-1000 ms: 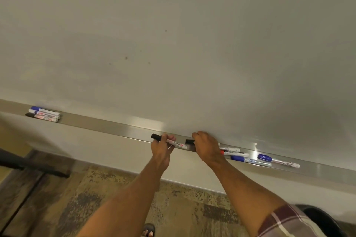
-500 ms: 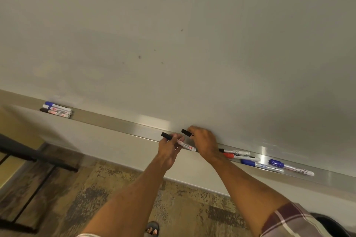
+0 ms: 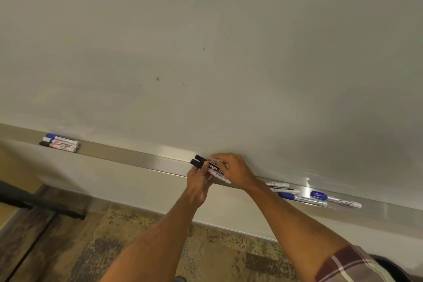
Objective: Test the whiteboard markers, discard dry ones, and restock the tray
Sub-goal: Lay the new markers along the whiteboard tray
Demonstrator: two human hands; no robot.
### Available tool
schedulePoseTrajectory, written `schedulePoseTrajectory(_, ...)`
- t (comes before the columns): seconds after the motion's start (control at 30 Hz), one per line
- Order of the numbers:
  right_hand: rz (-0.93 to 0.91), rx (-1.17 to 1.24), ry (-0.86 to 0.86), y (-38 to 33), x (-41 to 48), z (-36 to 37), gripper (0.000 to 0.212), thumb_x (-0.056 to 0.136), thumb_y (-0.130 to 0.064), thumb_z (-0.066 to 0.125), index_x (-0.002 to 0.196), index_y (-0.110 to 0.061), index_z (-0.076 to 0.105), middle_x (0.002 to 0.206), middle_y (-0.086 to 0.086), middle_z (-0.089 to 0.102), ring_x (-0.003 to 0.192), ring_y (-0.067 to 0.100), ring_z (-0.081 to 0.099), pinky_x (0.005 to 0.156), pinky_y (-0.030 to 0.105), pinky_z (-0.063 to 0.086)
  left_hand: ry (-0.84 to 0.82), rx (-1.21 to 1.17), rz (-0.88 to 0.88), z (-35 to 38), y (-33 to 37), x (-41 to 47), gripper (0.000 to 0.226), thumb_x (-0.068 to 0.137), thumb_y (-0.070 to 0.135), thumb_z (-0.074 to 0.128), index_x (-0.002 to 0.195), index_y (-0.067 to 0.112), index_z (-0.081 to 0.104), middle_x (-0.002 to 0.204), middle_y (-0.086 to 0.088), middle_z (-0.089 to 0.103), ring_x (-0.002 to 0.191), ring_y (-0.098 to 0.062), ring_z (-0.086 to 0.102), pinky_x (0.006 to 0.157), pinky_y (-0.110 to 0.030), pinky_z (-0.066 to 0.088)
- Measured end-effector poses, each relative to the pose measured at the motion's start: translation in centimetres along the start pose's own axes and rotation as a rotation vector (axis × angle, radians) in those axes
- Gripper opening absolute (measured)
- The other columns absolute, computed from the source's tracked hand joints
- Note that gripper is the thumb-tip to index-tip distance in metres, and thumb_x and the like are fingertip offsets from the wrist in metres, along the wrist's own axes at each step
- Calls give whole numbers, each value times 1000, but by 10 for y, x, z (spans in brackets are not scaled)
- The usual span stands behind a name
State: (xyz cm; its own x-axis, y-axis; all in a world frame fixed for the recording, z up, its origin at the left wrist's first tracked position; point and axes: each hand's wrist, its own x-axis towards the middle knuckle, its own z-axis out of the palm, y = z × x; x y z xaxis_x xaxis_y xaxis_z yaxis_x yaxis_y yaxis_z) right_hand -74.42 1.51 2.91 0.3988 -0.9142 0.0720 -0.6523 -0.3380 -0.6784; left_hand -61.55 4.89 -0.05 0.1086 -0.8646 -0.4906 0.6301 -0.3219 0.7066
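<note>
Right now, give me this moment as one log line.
left hand grips two black-capped markers | right hand grips their barrels | tray: three markers far left, loose markers at right

- The tray (image 3: 137,158) runs bare from the left marker cluster (image 3: 60,143) to mid-tray: I see open passage there.
- At mid-tray my left grip (image 3: 197,182) and right grip (image 3: 235,170) crowd together around two black markers (image 3: 197,162).
- Just right of them, the right marker cluster (image 3: 304,196) fills the tray.
- The whiteboard (image 3: 206,52) walls off the far side.
</note>
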Motion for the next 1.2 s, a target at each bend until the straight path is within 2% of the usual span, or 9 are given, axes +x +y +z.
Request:
schedulePoseTrajectory(0.07, 44, -62, 58, 12, -6, -5, 29, 93, -7, 51, 118, -11, 65, 118, 4, 66, 108, 18, 62, 94, 27, 47, 43, -11, -8, -1, -2, 0, 17, 102, 15, 45, 104, 6, 60, 99, -13, 68, 94, -28, 64, 78, -37, 54)
schedulePoseTrajectory(0.13, 112, -191, 30, 25, -16, -12, 26, 92, -12, 51, 112, -15, 67, 112, 4, 69, 104, 23, 63, 88, 33, 49, 73, -18, -10, -1, -4, 1, 16, 102, 15, 45, 101, 6, 58, 98, -14, 67, 91, -27, 65, 76, -37, 55)
schedulePoseTrajectory(0.27, 273, -454, -183, 44, -42, -22, 26, 91, -22, 55, 116, -20, 63, 110, 4, 65, 101, 26, 60, 81, 31, 46, 121, -29, -9, -2, -7, 3, 15, 102, 13, 45, 95, 7, 57, 95, -13, 66, 88, -27, 64, 79, -40, 55)
schedulePoseTrajectory(0.4, 272, -622, -157, 55, -55, -20, 12, 92, -15, 53, 99, -18, 63, 101, 4, 66, 90, 21, 61, 69, 28, 42, 132, -25, -11, -1, -11, 2, 13, 101, 11, 47, 95, 6, 57, 94, -14, 65, 84, -27, 64, 82, -42, 54)
schedulePoseTrajectory(0.63, 270, -640, -93, 51, -56, -15, 10, 89, -12, 55, 90, -17, 63, 97, 5, 64, 87, 20, 61, 68, 25, 40, 130, -34, -36, -3, -21, 0, 14, 100, 11, 49, 108, 1, 56, 95, -16, 66, 87, -29, 65, 73, -42, 55)
schedulePoseTrajectory(0.77, 109, -678, -58, 56, -56, -8, 12, 92, -16, 51, 101, -19, 58, 103, 2, 61, 96, 19, 53, 79, 30, 39, 119, -47, -48, -3, -22, -2, 12, 101, 10, 48, 103, 2, 57, 95, -17, 66, 92, -32, 64, 75, -44, 55)
schedulePoseTrajectory(0.87, 14, -659, -21, 56, -51, -6, 20, 88, -10, 55, 107, -15, 56, 110, 4, 59, 102, 22, 50, 83, 31, 37, 116, -41, -59, -3, -24, -2, 14, 100, 11, 49, 108, 1, 56, 99, -18, 67, 94, -32, 65, 73, -43, 56)
schedulePoseTrajectory(1.03, -5, -514, -14, 43, -38, -14, 38, 75, 7, 56, 108, -12, 54, 110, 3, 58, 103, 22, 47, 80, 29, 38, 92, 12, -65, 1, -24, -2, 18, 101, 11, 48, 112, 1, 57, 100, -16, 67, 91, -32, 64, 72, -41, 55)
schedulePoseTrajectory(1.2, -21, -335, -22, 28, -22, -19, 25, 83, 4, 54, 100, -13, 55, 104, 5, 59, 94, 13, 50, 76, 24, 47, 15, 98, -80, 13, -23, -9, 18, 102, 11, 45, 104, 1, 60, 97, -16, 65, 89, -30, 63, 78, -42, 54)
